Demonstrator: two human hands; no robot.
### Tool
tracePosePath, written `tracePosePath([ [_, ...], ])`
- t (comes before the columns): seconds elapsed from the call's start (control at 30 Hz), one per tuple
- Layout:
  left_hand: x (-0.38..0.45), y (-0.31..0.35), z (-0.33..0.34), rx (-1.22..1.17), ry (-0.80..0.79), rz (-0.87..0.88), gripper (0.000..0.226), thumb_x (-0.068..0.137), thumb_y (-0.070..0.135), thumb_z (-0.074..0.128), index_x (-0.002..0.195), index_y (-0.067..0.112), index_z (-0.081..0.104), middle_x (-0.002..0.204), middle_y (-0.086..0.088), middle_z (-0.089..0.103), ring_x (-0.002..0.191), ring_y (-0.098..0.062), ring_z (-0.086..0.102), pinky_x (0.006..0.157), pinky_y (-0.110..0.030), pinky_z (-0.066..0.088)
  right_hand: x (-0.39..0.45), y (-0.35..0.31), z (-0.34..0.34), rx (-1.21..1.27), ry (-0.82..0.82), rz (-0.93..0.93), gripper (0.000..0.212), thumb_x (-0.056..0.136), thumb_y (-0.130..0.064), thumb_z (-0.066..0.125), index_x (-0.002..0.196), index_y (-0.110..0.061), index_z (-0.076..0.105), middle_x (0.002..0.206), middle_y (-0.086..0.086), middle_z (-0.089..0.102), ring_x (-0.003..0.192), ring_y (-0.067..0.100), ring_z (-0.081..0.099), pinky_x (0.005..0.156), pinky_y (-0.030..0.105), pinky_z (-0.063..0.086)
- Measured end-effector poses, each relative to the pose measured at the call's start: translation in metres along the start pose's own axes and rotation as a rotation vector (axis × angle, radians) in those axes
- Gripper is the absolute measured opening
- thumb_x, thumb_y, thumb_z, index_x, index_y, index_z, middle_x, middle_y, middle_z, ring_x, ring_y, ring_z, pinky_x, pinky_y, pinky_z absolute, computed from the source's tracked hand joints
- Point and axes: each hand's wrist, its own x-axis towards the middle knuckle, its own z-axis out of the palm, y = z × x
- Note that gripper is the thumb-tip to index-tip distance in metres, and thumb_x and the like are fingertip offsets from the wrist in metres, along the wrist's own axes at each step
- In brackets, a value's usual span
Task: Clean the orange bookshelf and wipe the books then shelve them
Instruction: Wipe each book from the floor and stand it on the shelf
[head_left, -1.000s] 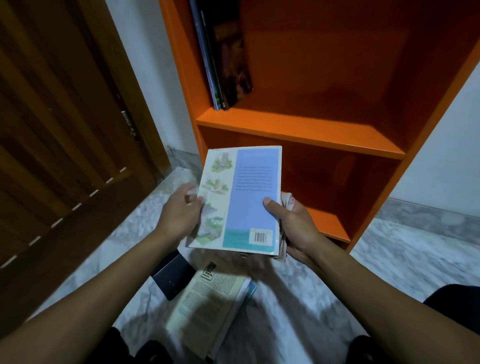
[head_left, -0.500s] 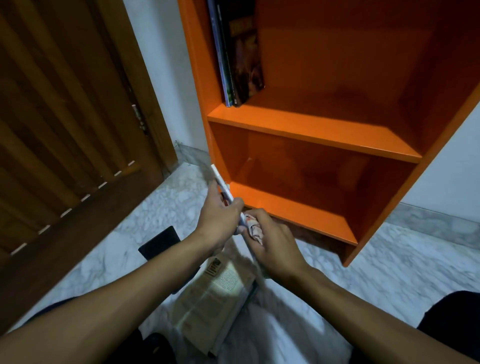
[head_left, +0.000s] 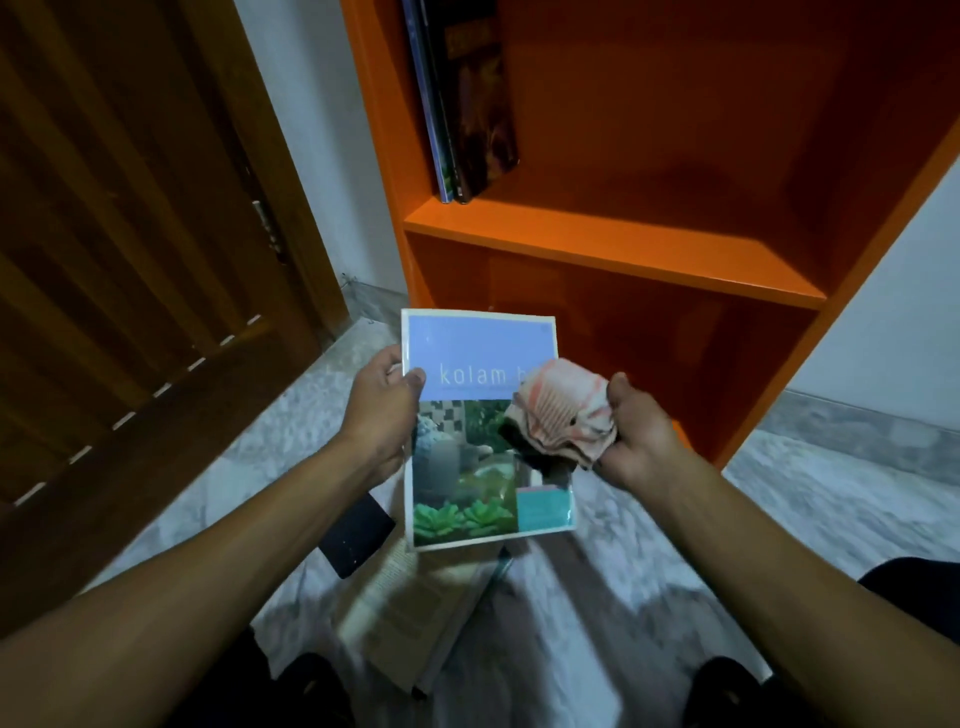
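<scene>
My left hand (head_left: 382, 408) grips the left edge of a thin book (head_left: 470, 457) with a blue band and garden photos, front cover facing up. My right hand (head_left: 636, 434) holds a crumpled pink-and-white striped cloth (head_left: 561, 415) against the book's right side. The orange bookshelf (head_left: 613, 244) stands just beyond, with a few dark books (head_left: 470, 104) upright at the left of its upper shelf. The lower compartment (head_left: 649, 322) holds nothing that I can see.
On the marble floor (head_left: 779, 519) under the held book lie a cream-covered book (head_left: 410, 608) and a dark flat object (head_left: 356, 535). A brown wooden door (head_left: 130, 234) fills the left. White walls flank the shelf. My knees show at the bottom edge.
The book was flipped from its back cover, through edge-on, to front cover up. My right hand brought the cloth from behind the book onto its front right side.
</scene>
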Motion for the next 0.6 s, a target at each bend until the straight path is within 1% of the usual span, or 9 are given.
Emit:
tracePosePath([
  [0.07, -0.001, 0.005, -0.003, -0.016, 0.002, 0.034, 0.024, 0.103, -0.001, 0.044, 0.108, 0.015, 0.062, 0.11, -0.009, 0.072, 0.102, -0.027, 0.069, 0.099, -0.049, 0.052, -0.013, -0.019, 0.007, -0.011, -0.03, -0.011, 0.047, 0.105, -0.037, 0.039, 0.117, 0.007, 0.052, 0.114, 0.038, 0.063, 0.102, 0.052, 0.059, 0.083, 0.067, 0.041],
  [0.13, -0.003, 0.01, -0.006, -0.018, 0.0, 0.065, 0.027, 0.103, 0.0, 0.044, 0.105, 0.02, 0.062, 0.105, -0.001, 0.072, 0.103, -0.026, 0.068, 0.101, -0.049, 0.051, -0.017, -0.031, 0.017, -0.064, 0.054, -0.225, 0.026, 0.103, -0.019, 0.047, 0.108, 0.006, 0.053, 0.098, 0.032, 0.07, 0.087, 0.044, 0.066, 0.07, 0.06, 0.051],
  [0.2, -0.006, 0.013, -0.008, -0.014, -0.022, 0.094, 0.027, 0.104, 0.001, 0.045, 0.105, 0.024, 0.061, 0.106, 0.001, 0.071, 0.108, -0.028, 0.066, 0.104, -0.05, 0.049, -0.02, -0.038, 0.023, -0.2, 0.155, -0.603, 0.023, 0.099, -0.012, 0.056, 0.118, 0.001, 0.058, 0.105, 0.02, 0.072, 0.086, 0.035, 0.07, 0.064, 0.047, 0.057],
  [0.27, -0.009, 0.017, -0.009, -0.029, -0.071, 0.104, 0.03, 0.104, 0.002, 0.045, 0.104, 0.028, 0.061, 0.106, 0.004, 0.071, 0.108, -0.027, 0.067, 0.102, -0.049, 0.049, -0.023, -0.042, 0.028, -0.507, 0.197, -1.018, 0.018, 0.099, -0.017, 0.057, 0.114, -0.009, 0.063, 0.089, 0.009, 0.07, 0.072, 0.027, 0.068, 0.061, 0.038, 0.054],
  [0.33, -0.012, 0.02, -0.007, -0.042, -0.139, 0.108, 0.029, 0.104, 0.003, 0.046, 0.107, 0.028, 0.061, 0.1, 0.012, 0.073, 0.1, -0.017, 0.069, 0.096, -0.043, 0.053, -0.025, -0.039, 0.032, -0.878, 0.154, -1.348, 0.016, 0.098, -0.024, 0.056, 0.109, -0.021, 0.067, 0.096, 0.002, 0.07, 0.082, 0.023, 0.067, 0.075, 0.039, 0.054],
  [0.37, -0.013, 0.021, -0.006, -0.046, -0.171, 0.107, 0.027, 0.104, 0.004, 0.046, 0.113, 0.025, 0.061, 0.1, 0.014, 0.073, 0.099, -0.014, 0.07, 0.093, -0.04, 0.054, -0.02, -0.035, 0.03, -1.06, 0.115, -1.415, 0.021, 0.097, -0.025, 0.056, 0.113, -0.022, 0.068, 0.113, 0.002, 0.07, 0.103, 0.022, 0.065, 0.092, 0.037, 0.05],
  [0.43, -0.013, 0.021, -0.002, -0.069, -0.201, 0.102, 0.028, 0.104, 0.005, 0.045, 0.125, 0.017, 0.058, 0.109, 0.007, 0.073, 0.101, -0.017, 0.07, 0.09, -0.038, 0.056, -0.01, -0.019, 0.023, -1.395, 0.062, -1.386, 0.037, 0.093, -0.013, 0.05, 0.127, -0.021, 0.063, 0.143, 0.004, 0.056, 0.139, 0.02, 0.043, 0.118, 0.037, 0.024],
  [0.5, -0.011, 0.02, 0.0, -0.083, -0.2, 0.092, 0.029, 0.104, 0.006, 0.045, 0.129, 0.013, 0.057, 0.109, 0.003, 0.073, 0.097, -0.017, 0.072, 0.081, -0.035, 0.06, -0.003, 0.004, 0.011, -1.534, 0.051, -1.33, 0.054, 0.086, 0.002, 0.042, 0.133, -0.019, 0.058, 0.153, 0.002, 0.043, 0.149, 0.016, 0.022, 0.123, 0.045, 0.004],
  [0.6, -0.005, 0.019, -0.002, -0.127, -0.185, 0.055, 0.027, 0.105, 0.007, 0.043, 0.12, 0.018, 0.063, 0.096, 0.004, 0.078, 0.086, -0.016, 0.074, 0.07, -0.033, 0.063, -0.001, 0.03, -0.004, -1.575, -0.006, -1.283, 0.071, 0.072, 0.01, 0.042, 0.139, -0.011, 0.051, 0.154, 0.001, 0.036, 0.145, -0.002, 0.01, 0.123, 0.055, 0.006],
])
